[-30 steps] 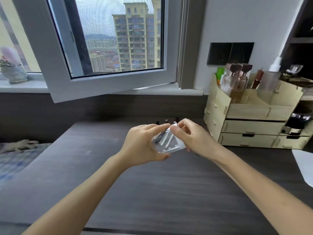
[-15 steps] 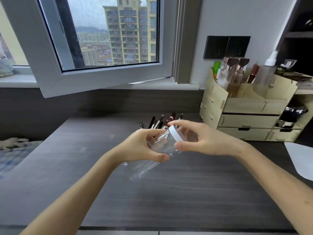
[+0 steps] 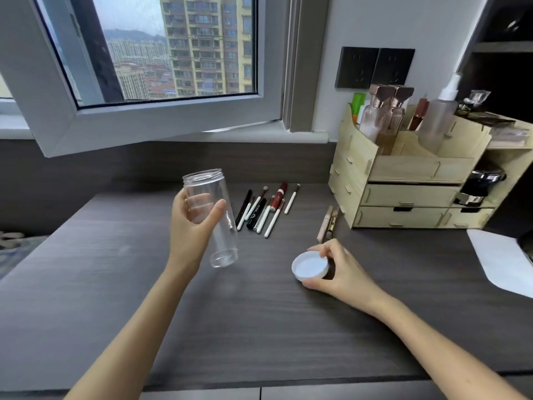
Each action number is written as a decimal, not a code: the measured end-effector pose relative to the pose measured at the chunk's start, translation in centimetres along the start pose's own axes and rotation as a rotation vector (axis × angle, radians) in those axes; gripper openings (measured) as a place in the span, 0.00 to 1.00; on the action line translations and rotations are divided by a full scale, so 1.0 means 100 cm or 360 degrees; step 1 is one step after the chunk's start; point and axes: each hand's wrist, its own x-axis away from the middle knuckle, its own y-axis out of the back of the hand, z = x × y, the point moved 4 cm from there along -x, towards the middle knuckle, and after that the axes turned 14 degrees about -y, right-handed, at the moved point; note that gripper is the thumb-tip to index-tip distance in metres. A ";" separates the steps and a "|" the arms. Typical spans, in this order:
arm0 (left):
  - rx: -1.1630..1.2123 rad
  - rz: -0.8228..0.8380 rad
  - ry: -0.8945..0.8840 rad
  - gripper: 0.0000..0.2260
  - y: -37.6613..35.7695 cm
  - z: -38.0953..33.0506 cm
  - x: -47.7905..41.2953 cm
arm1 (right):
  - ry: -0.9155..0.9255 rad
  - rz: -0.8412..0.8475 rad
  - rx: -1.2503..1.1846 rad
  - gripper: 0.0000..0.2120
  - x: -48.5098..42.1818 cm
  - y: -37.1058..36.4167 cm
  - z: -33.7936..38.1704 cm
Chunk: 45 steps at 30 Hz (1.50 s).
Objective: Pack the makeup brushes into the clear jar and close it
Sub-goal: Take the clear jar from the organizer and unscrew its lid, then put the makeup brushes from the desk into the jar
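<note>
- Two hands work over the dark wood-grain desk (image 3: 259, 327).
- Left hand (image 3: 191, 229), fingers clamped around the tall clear plastic jar (image 3: 212, 217), holds it open-mouthed above the desk's middle.
- Right hand (image 3: 339, 272) pinches the round white screw lid (image 3: 310, 267); best parked nearby, I judge.
- Loose makeup brushes (image 3: 266, 209) lie toward the desk's back edge.
- No writing is readable.
</note>
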 end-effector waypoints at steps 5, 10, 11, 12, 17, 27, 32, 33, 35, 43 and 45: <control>-0.0165 0.0006 -0.0220 0.29 -0.001 0.003 0.006 | 0.0018 0.0016 0.0071 0.20 -0.008 0.000 -0.005; -0.0215 -0.0065 -0.0284 0.31 -0.002 0.008 0.008 | -0.0501 -0.0855 0.0071 0.12 -0.053 0.043 -0.010; -0.0220 -0.0071 -0.0295 0.32 -0.003 0.008 0.008 | -0.0629 -0.0833 0.0197 0.13 -0.065 0.044 -0.011; -0.0225 -0.0070 -0.0305 0.33 -0.002 0.009 0.008 | -0.0728 -0.0774 0.0267 0.14 -0.076 0.044 -0.013; -0.0290 -0.0038 -0.0362 0.36 0.006 0.011 0.006 | -0.0952 -0.0497 0.0297 0.14 -0.111 0.038 -0.020; -0.0488 0.0033 -0.0587 0.37 0.002 -0.003 0.011 | -0.0885 -0.0425 -0.0286 0.13 -0.104 0.046 0.005; -0.0592 0.0137 -0.0790 0.38 -0.007 -0.010 0.012 | -0.0022 -0.0107 -0.1461 0.06 -0.051 0.056 0.106; -0.0635 0.0164 -0.0820 0.38 -0.008 -0.011 0.013 | 0.0129 -0.0028 -0.1535 0.02 -0.039 0.052 0.125; -0.0727 0.0212 -0.0881 0.38 -0.008 -0.011 0.014 | 0.0317 -0.0038 -0.1440 0.04 -0.021 0.042 0.151; -0.0971 0.0272 -0.1122 0.31 -0.002 -0.017 0.014 | 0.0132 -0.0348 -0.0267 0.05 -0.018 -0.010 0.151; -0.1023 0.0297 -0.1190 0.28 -0.003 -0.018 0.014 | -0.0014 -0.0106 -0.0310 0.07 -0.023 -0.016 0.142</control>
